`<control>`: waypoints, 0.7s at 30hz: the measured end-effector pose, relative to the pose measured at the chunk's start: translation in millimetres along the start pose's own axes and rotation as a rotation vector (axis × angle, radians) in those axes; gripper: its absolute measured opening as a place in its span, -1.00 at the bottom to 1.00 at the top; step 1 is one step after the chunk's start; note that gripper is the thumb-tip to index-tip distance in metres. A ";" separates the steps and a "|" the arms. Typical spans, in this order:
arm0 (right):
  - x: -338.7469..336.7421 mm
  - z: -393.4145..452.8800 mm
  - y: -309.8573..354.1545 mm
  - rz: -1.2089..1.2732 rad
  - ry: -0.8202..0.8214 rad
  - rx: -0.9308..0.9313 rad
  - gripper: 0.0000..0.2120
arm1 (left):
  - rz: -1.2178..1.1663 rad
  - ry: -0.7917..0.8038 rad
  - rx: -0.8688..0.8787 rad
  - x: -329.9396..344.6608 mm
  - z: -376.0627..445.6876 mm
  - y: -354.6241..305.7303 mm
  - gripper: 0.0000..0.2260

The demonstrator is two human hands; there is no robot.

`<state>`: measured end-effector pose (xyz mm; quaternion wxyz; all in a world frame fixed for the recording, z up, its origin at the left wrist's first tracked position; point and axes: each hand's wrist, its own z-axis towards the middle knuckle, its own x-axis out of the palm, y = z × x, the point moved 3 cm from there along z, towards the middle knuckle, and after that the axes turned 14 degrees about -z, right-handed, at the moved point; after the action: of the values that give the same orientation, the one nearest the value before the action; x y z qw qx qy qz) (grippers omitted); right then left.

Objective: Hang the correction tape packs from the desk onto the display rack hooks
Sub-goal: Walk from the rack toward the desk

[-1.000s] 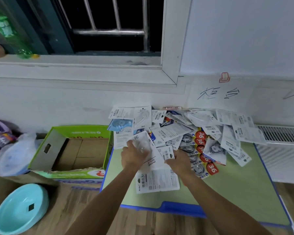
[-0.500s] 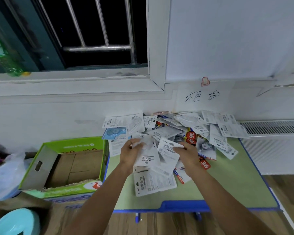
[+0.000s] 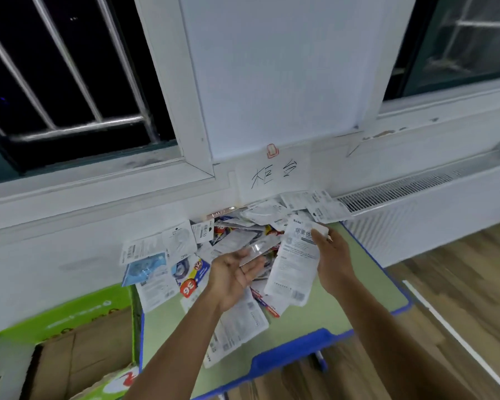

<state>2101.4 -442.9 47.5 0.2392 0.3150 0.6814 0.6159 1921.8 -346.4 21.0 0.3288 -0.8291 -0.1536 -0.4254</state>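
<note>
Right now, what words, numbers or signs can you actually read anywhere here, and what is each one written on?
"柜台": handwritten in black on the white paper sign taped to the wall under the window.
"36": white on a red patch of a colourful correction tape pack lying on the desk.
"36": small, on a white pack just behind it.
Print on the pack gripped by the right hand: too blurred to read.

We face a white wall [image 3: 70, 249] under a barred window [image 3: 64, 82], dark outside, with a handwritten paper sign [image 3: 272, 176] beneath the frame. A white radiator [image 3: 416, 215] runs along the right above wooden flooring [image 3: 474, 284]. An open green cardboard box [image 3: 64, 336] sits at lower left.
</note>
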 end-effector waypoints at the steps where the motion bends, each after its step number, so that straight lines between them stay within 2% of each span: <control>1: -11.2 0.7 2.1 0.008 -0.036 -0.006 -0.81 | 0.041 0.036 -0.029 6.3 3.2 7.9 -0.76; 3: -35.5 1.0 6.8 -0.014 -0.131 -0.028 -0.83 | 0.164 0.093 -0.061 21.7 9.6 24.3 -0.78; 6: -75.0 -3.1 11.5 -0.094 -0.271 -0.039 -0.85 | 0.402 0.109 -0.091 45.5 16.0 54.9 -0.93; 9: -125.2 -16.1 13.5 -0.160 -0.382 -0.040 -0.85 | 0.623 0.097 -0.153 70.6 18.2 98.7 -0.81; 14: -225.2 -62.0 18.1 -0.127 -0.582 -0.010 -0.80 | 0.934 0.197 -0.176 110.4 7.7 191.4 -0.78; 16: -268.6 -87.7 17.5 -0.129 -0.641 0.025 -0.86 | 0.981 0.289 -0.148 128.4 -8.0 233.5 -0.78; 19: -330.1 -134.0 16.9 -0.114 -0.703 0.060 -0.78 | 0.978 0.464 -0.144 150.2 -35.7 296.8 -0.80; 21: -369.6 -168.6 18.7 -0.101 -0.756 0.048 -0.76 | 0.927 0.543 -0.177 162.1 -54.6 336.8 -0.89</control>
<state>2237.5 -825.7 64.5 0.4963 0.4912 0.5741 0.4276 2164.6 -635.5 35.1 0.4386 -0.6949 0.3548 -0.4459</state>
